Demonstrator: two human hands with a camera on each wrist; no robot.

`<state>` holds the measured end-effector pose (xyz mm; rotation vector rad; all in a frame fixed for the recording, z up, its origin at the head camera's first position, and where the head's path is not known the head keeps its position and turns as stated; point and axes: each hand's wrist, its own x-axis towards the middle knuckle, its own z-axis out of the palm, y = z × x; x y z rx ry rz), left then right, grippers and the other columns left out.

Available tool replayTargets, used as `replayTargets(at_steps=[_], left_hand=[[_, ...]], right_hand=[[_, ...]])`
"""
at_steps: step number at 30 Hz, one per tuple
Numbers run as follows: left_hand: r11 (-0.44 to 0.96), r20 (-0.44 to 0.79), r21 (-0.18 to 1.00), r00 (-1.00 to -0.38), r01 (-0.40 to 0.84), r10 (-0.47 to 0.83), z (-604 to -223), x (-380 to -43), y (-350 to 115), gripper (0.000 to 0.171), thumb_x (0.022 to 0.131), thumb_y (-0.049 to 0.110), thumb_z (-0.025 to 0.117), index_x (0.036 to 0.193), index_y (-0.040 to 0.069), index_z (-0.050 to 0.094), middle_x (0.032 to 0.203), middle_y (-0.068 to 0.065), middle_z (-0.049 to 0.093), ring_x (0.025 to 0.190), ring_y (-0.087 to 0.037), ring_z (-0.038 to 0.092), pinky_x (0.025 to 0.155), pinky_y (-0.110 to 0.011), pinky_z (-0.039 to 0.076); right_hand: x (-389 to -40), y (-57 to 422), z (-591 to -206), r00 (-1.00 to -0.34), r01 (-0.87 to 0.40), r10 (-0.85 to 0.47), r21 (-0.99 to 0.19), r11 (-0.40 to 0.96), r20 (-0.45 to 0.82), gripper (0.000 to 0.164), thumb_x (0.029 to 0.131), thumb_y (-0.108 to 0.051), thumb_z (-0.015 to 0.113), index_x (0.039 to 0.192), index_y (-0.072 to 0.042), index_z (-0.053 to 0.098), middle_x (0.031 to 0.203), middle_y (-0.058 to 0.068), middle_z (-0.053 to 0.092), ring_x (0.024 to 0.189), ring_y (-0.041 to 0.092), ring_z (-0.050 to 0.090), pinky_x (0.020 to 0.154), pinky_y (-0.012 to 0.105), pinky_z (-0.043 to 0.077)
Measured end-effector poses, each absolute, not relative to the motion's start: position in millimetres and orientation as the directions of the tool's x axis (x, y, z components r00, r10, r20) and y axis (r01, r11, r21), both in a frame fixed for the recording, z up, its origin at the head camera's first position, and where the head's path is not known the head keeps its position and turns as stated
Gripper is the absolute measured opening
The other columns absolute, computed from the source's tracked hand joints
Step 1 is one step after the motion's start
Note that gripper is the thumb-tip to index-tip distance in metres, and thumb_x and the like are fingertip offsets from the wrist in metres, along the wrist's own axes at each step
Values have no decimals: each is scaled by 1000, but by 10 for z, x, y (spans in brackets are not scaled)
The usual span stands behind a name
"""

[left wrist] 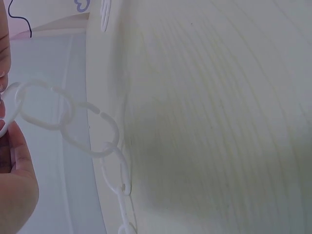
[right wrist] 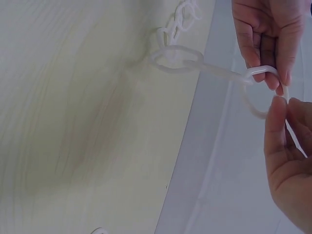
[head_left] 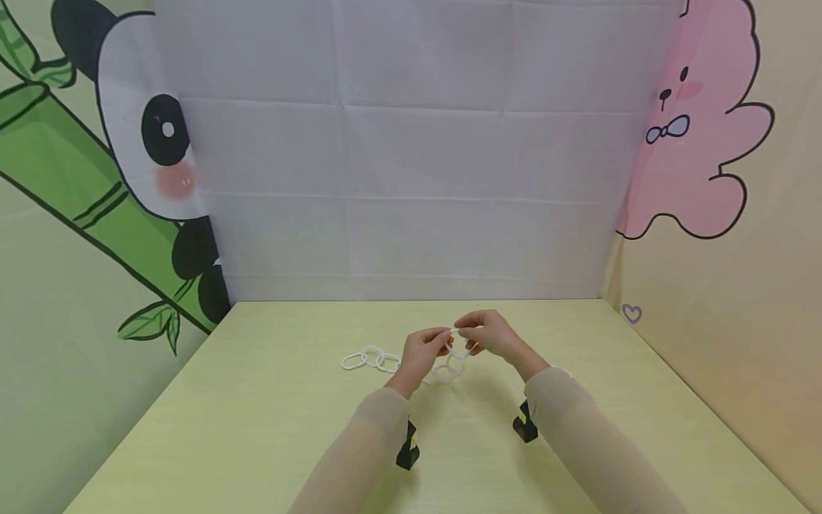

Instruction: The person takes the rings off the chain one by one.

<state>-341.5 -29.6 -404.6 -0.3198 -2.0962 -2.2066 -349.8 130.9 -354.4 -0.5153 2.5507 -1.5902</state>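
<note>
A chain of white plastic links (head_left: 371, 357) lies partly on the table, and its near end is raised between the two hands. The left hand (head_left: 420, 355) pinches the end link (right wrist: 263, 69) between thumb and fingers. Right against it, the right hand (head_left: 493, 335) also pinches at this end, with its fingertips close to the left ones. From there several joined links (left wrist: 46, 105) hang down toward the tabletop. The left hand hides part of the chain in the head view. Fingers cover the spot where both hands grip.
A pale yellow table (head_left: 289, 428) stretches under the arms, with a white cloth backdrop (head_left: 417, 157) behind it. More white links (left wrist: 105, 14) lie apart on the table, mostly hidden by the right sleeve (head_left: 578, 407) in the head view. Black wrist cameras (head_left: 407, 446) hang below the sleeves.
</note>
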Motion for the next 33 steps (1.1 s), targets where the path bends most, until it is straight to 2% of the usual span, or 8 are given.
replayTargets(at_steps=[6, 12, 19, 26, 31, 33], left_hand=[[-70, 205, 977, -975, 199, 85, -4065, -3426, -286, 26, 92, 10, 57, 106, -11, 63, 93, -17, 65, 81, -19, 62, 83, -40, 49], [-54, 199, 979, -977, 195, 77, -4073, -3421, -277, 27, 92, 13, 58, 105, -9, 64, 90, -11, 65, 79, -14, 62, 83, -39, 49], [-80, 196, 979, -977, 189, 89, -4071, -3412, -277, 27, 92, 12, 58, 106, -10, 63, 93, -16, 65, 82, -19, 62, 85, -41, 48], [-67, 187, 981, -975, 180, 122, -4065, -3408, -277, 28, 93, 15, 57, 107, -9, 63, 92, -11, 65, 79, -15, 61, 79, -32, 51], [-63, 175, 984, -975, 168, 139, -4079, -3401, -280, 31, 93, 20, 57, 108, -7, 64, 93, -10, 65, 81, -15, 62, 78, -32, 52], [-64, 172, 984, -972, 164, 157, -4055, -3368, -289, 32, 94, 19, 55, 108, -9, 63, 95, -13, 65, 85, -19, 62, 79, -34, 52]], right_hand=[[-3501, 1301, -3569, -939, -236, -329, -881, 411, 98, 20, 91, -4, 56, 107, 7, 62, 86, 11, 59, 59, 16, 54, 57, 31, 54], [-3509, 1291, -3595, -946, -225, -311, -876, 426, 92, 19, 90, -5, 58, 105, 5, 63, 85, 10, 60, 58, 16, 54, 56, 30, 54], [-3498, 1284, -3585, -951, -226, -293, -869, 440, 99, 14, 89, -5, 60, 99, 4, 65, 72, 9, 57, 54, 15, 51, 53, 29, 53], [-3492, 1305, -3582, -948, -239, -296, -871, 429, 114, 14, 90, -5, 59, 97, 5, 66, 63, 8, 54, 52, 14, 49, 54, 28, 52], [-3510, 1312, -3597, -951, -226, -291, -877, 424, 105, 14, 90, -6, 59, 96, 4, 66, 66, 11, 55, 52, 14, 49, 54, 28, 53], [-3509, 1306, -3598, -952, -222, -289, -877, 425, 101, 14, 90, -7, 60, 96, 4, 66, 66, 9, 55, 53, 14, 49, 54, 27, 52]])
